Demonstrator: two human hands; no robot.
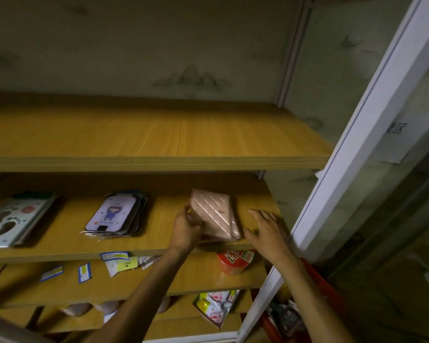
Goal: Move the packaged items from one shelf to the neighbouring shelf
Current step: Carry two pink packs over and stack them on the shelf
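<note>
1. Left hand grips the left edge of the pink packet stack, fingers curled around that edge; the stack lies flat on the middle shelf.
2. Right hand rests palm-down on the shelf board just to the right of the pink packet stack, fingers spread and holding nothing; whether its thumb touches the stack cannot be determined.
3. Pink packet stack: thin, flat, rectangular items in glossy wrap with pale diagonal stripes, turned at an angle to the shelf front. No writing on it is legible.
4. Left of the pink packet stack, on the same board, sits a pile of flat phone-case packages with rounded corners; the top one carries a cartoon figure on a lilac ground. Farther left lies a second pile, the footprint-pattern packages.
5. Shelf boards are wood-grain laminate with a layered front edge. Above the pink packet stack, the upper shelf shows a bare surface.
6. Right of the pink packet stack, a white frame post bounds the shelf end.
7. Below the pink packet stack, a red lidded cup and small blue-bordered labels lie on the lower shelf; their print is unreadable.
</note>
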